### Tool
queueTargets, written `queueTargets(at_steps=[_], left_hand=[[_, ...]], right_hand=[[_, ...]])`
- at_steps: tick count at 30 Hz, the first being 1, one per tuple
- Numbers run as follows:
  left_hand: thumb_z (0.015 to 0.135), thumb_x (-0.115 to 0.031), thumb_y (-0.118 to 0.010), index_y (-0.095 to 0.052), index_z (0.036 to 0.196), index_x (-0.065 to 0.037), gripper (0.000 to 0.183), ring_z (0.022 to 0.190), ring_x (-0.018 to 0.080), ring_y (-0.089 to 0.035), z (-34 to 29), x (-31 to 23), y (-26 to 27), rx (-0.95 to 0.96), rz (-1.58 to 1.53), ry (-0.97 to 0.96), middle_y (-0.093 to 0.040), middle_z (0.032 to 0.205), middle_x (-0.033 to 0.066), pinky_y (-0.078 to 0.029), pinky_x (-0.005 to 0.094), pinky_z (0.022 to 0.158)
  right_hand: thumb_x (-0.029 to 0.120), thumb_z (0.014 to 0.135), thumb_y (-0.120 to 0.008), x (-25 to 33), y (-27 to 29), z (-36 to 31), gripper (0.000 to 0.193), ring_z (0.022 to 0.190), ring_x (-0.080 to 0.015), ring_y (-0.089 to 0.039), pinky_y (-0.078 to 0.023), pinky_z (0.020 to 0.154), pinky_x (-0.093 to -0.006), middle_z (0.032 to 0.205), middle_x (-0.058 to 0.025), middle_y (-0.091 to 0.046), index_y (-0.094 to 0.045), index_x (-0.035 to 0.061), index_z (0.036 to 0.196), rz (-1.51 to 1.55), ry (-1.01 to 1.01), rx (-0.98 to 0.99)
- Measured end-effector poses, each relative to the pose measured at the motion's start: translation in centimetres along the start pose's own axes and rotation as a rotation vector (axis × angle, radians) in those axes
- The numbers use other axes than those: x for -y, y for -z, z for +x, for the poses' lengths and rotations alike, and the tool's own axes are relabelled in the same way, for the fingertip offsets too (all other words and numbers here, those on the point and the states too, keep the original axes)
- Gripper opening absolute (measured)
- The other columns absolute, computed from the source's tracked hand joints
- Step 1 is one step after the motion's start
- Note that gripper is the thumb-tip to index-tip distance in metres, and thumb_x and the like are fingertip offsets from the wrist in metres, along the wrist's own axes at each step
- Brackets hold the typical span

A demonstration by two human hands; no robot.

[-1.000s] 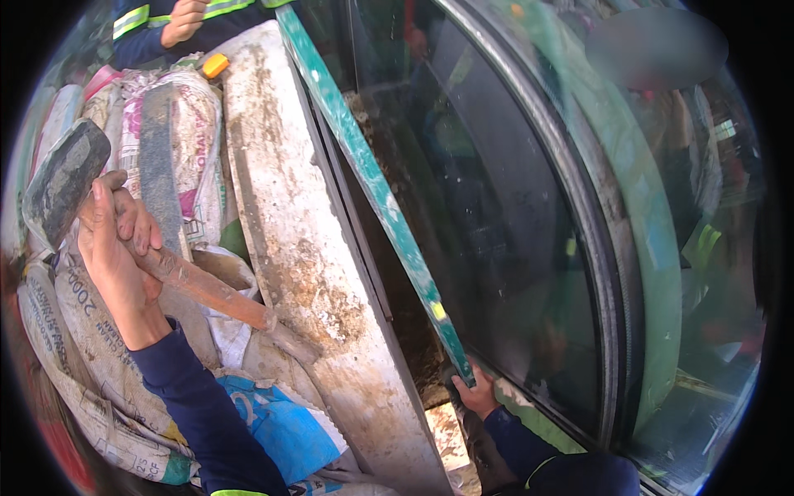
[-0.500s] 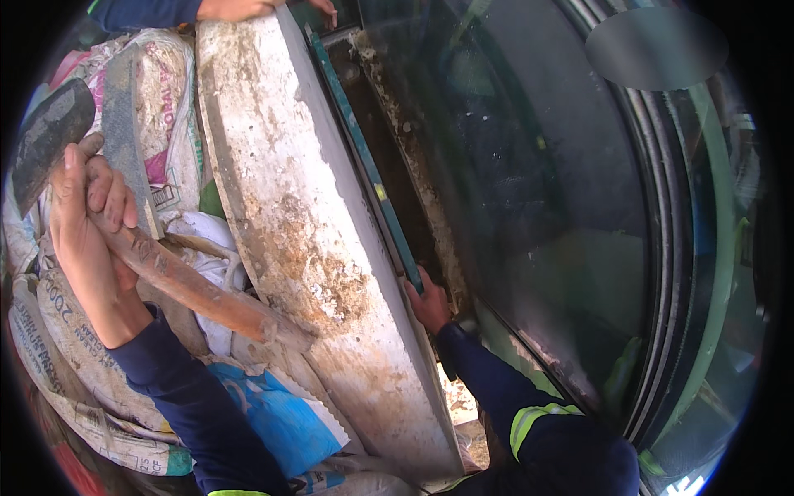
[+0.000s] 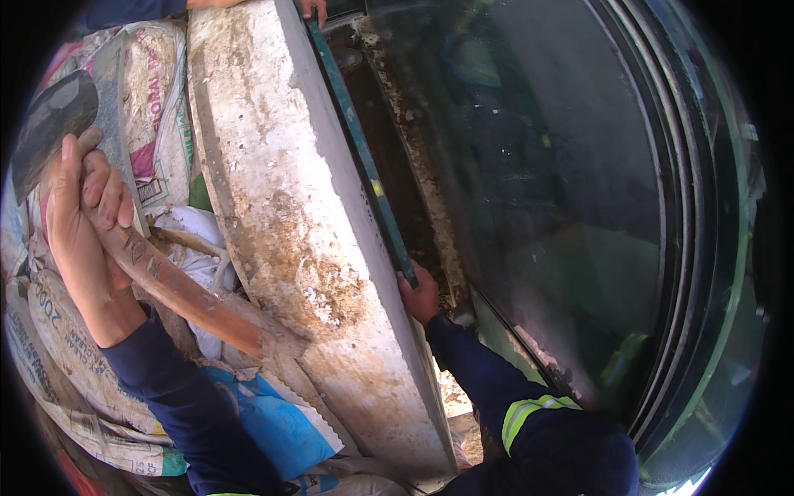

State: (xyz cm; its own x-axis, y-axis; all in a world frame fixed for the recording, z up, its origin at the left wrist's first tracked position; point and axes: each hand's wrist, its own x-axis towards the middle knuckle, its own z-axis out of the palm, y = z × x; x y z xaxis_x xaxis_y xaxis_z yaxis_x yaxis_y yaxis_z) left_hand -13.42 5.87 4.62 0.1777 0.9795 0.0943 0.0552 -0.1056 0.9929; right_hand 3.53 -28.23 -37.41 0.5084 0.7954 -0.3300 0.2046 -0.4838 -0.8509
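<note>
My left hand (image 3: 87,223) is wrapped around the wooden handle of a mallet (image 3: 190,302) just below its dark, blunt head, which is raised at the left. The handle slants down across the white, dirt-stained concrete slab (image 3: 273,165). My right hand (image 3: 422,293) grips the near end of a long teal spirit level (image 3: 356,145) with a yellow vial. The level lies along the slab's right-hand side face. At its far end, another person's fingers (image 3: 314,10) are at the bar. That person's other hand (image 3: 211,2) rests on the slab's far end.
Stacked, dusty woven sacks (image 3: 91,339) fill the left side, with a blue and white bag (image 3: 277,422) nearer me. Right of the level runs a narrow, dirty gap (image 3: 385,124). Beyond it stands a large dark glass pane (image 3: 529,190) with metal framing (image 3: 674,165).
The view has shifted slightly, moving the slab and level a little left in the picture. The other person's fingers have come down to the level's far end. My grips are unchanged.
</note>
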Motion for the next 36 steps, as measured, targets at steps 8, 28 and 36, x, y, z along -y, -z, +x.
queueTargets(at_steps=[8, 28, 36], left_hand=[[0.108, -0.025, -0.051, -0.052, 0.121, 0.011, 0.038, 0.05, 0.003, -0.035, 0.3, 0.7, -0.1, 0.054, -0.02, -0.011, -0.037, 0.068, -0.0042, -0.035, 0.0192, 0.045], [0.11, -0.019, -0.046, -0.05, 0.124, 0.01, 0.033, 0.054, 0.0037, -0.035, 0.6, 1.4, 0.7, 0.103, -0.086, 0.024, -0.034, 0.071, -0.0037, -0.032, 0.019, 0.046], [0.11, -0.019, -0.046, -0.051, 0.121, 0.007, 0.029, 0.053, 0.0018, -0.035, 0.5, 1.5, 0.1, 0.072, -0.033, -0.008, -0.034, 0.069, -0.0053, -0.033, 0.0174, 0.043]], right_hand=[[0.005, 0.083, -0.068, -4.5, 0.8, -5.1, 0.054, 0.13, -0.0437, -0.053, -0.043, 0.109, -0.0458, 0.142, -0.0279, -0.052, -0.054, -0.0031, 0.135, -0.106, 0.041, -0.023], [0.0, 0.084, -0.065, -1.9, 5.2, -8.6, 0.049, 0.112, -0.0486, -0.053, -0.044, 0.099, -0.0501, 0.117, -0.029, -0.054, -0.046, -0.0066, 0.128, -0.13, 0.269, 0.055], [0.004, 0.092, -0.064, -2.8, 3.0, -5.3, 0.035, 0.105, -0.0426, -0.058, -0.048, 0.09, -0.0462, 0.115, -0.0244, -0.057, -0.053, -0.0038, 0.126, -0.098, 0.28, 0.013]])
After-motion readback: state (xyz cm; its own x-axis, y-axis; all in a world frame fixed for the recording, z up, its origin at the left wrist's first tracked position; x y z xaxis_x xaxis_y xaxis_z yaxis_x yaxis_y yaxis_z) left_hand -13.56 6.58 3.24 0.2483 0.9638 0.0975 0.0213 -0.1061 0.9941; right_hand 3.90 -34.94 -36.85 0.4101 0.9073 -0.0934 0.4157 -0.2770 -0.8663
